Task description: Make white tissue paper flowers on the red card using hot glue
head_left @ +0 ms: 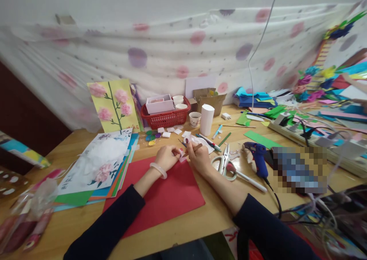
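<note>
Over the far edge of a red paper sheet point(174, 199), my left hand point(167, 157) is closed, its fingertips pinching a small pale-pink piece point(182, 156). I cannot tell what that piece is made of. Close beside it, my right hand point(200, 160) is closed around a thin brown stick-like tool point(197, 147); its working end is partly hidden by the fingers. The two hands nearly meet at the pink piece. Just beyond them lie small white squares point(166, 134) and blobs of coloured paint point(151, 138).
White-handled scissors point(224, 161) and a blue glue gun point(259, 155) lie right of my right arm. A paper cup point(195, 118), white roll point(207, 119) and red basket point(166, 118) stand behind. Stacked papers point(94, 168) lie left; a power strip point(315, 145) and cables lie right.
</note>
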